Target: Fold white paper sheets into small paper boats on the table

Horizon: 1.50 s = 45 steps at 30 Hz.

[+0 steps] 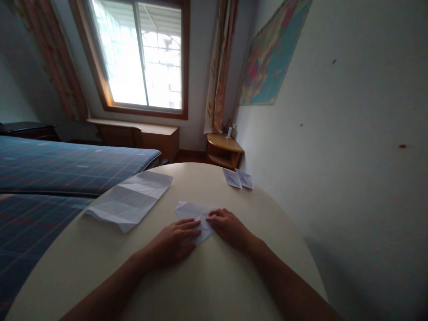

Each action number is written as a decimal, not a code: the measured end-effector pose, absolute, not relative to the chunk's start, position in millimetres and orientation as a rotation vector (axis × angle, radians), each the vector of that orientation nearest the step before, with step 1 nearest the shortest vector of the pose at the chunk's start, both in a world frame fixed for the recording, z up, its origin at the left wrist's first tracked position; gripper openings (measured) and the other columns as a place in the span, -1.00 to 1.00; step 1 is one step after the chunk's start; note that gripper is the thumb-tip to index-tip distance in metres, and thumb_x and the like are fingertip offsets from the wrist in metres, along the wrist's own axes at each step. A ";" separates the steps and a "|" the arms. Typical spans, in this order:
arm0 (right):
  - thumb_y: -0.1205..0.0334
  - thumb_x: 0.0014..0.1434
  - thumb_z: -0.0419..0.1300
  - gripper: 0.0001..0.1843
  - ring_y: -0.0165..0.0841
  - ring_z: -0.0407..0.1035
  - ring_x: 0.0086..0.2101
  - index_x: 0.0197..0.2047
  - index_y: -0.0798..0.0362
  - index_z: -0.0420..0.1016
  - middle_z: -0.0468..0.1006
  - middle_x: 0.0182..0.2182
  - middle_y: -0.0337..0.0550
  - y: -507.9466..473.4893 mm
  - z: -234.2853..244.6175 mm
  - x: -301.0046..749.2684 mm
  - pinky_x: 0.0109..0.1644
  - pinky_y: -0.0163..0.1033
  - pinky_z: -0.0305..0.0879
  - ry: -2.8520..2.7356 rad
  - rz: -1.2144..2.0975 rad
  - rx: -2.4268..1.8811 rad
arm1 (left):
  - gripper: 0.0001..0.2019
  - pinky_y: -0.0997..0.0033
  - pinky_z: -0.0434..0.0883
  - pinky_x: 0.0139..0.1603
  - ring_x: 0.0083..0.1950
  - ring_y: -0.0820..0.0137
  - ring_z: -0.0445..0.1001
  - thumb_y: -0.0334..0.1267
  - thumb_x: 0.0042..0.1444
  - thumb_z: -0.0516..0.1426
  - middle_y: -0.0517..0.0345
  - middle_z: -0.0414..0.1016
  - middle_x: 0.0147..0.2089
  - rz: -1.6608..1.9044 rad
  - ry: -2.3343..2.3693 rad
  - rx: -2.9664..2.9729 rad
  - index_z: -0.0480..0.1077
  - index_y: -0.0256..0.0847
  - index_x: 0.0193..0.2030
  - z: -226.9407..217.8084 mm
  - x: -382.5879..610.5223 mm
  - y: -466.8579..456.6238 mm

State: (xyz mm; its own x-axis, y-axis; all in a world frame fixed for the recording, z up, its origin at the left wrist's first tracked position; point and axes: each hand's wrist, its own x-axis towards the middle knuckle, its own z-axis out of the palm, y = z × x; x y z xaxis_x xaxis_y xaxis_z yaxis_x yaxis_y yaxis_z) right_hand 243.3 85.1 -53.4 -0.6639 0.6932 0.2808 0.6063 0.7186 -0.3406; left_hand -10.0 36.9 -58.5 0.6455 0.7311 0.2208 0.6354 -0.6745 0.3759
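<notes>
A folded sheet of white paper lies near the middle of the round table, with creases running across it. My left hand rests on its lower left part, fingers stretched out and lying flat. On the right side, my right hand has bent fingers closed on the paper's edge; the thumb is mostly hidden. Parts of the paper are covered by both hands. A larger creased white sheet lies to the left, its folds slightly raised. Two small folded paper pieces sit side by side at the far right.
The cream round table has a curved edge close to the wall on the right. Left of it is a bed with a blue plaid mattress. A wooden desk and a small corner shelf stand beyond.
</notes>
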 end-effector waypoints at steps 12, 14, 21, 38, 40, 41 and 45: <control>0.04 0.43 -0.24 -0.33 -0.20 -0.29 0.39 0.43 0.31 -0.12 -0.17 0.41 0.13 51.6 -52.1 216.2 0.43 0.00 -0.26 -2.838 0.460 -1.170 | -0.61 0.13 0.28 0.32 0.34 0.23 0.27 -0.24 0.15 0.14 0.12 0.33 0.32 0.516 1.102 2.612 0.41 -0.03 0.15 -61.3 -7.0 39.3; 0.03 0.42 -0.26 -0.32 -0.20 -0.32 0.39 0.44 0.31 -0.16 -0.21 0.41 0.11 56.9 -51.8 220.8 0.43 0.00 -0.27 -2.829 0.481 -1.251 | -0.61 0.12 0.29 0.31 0.33 0.21 0.28 -0.24 0.14 0.15 0.12 0.33 0.32 0.497 1.118 2.606 0.43 -0.02 0.14 -59.9 -7.2 38.9; 0.04 0.39 -0.20 -0.30 -0.11 -0.30 0.38 0.43 0.33 -0.11 -0.18 0.41 0.13 74.6 -53.2 240.6 0.41 0.11 -0.30 -2.652 0.275 -1.617 | -0.65 0.08 0.33 0.25 0.29 0.20 0.32 -0.22 0.21 0.11 0.16 0.35 0.31 0.505 1.138 2.631 0.42 0.06 0.14 -60.1 -3.0 37.6; 0.09 0.40 -0.21 -0.37 -0.08 -0.30 0.38 0.44 0.19 -0.08 -0.17 0.42 0.03 80.5 -53.7 246.8 0.39 0.15 -0.25 -2.653 0.321 -1.645 | -0.72 0.06 0.35 0.23 0.20 0.21 0.36 -0.29 0.25 0.08 0.05 0.41 0.22 0.629 1.109 2.651 0.45 -0.04 0.07 -60.3 5.5 32.3; 0.15 0.39 -0.18 -0.39 -0.09 -0.32 0.38 0.43 0.15 -0.04 -0.16 0.42 0.00 83.3 -53.3 249.3 0.39 0.16 -0.27 -2.620 0.247 -1.643 | -0.71 0.06 0.36 0.21 0.19 0.21 0.37 -0.30 0.25 0.08 0.04 0.41 0.22 0.626 1.111 2.666 0.45 -0.04 0.07 -61.4 5.4 32.6; 0.17 0.38 -0.16 -0.39 -0.11 -0.33 0.39 0.43 0.14 -0.03 -0.16 0.42 -0.02 83.3 -53.1 248.9 0.40 0.16 -0.29 -2.614 0.210 -1.611 | -0.71 0.04 0.36 0.21 0.20 0.19 0.37 -0.30 0.25 0.08 0.04 0.40 0.24 0.616 1.120 2.675 0.45 -0.03 0.07 -62.3 5.2 32.9; 0.16 0.36 -0.07 -0.38 -0.17 -0.38 0.39 0.44 0.07 -0.04 -0.18 0.43 -0.08 76.8 -52.0 240.8 0.41 0.09 -0.32 -2.688 0.223 -1.352 | -0.70 -0.01 0.33 0.24 0.28 0.15 0.30 -0.28 0.27 0.06 0.05 0.32 0.31 0.583 1.142 2.699 0.42 0.00 0.11 -67.4 4.6 34.7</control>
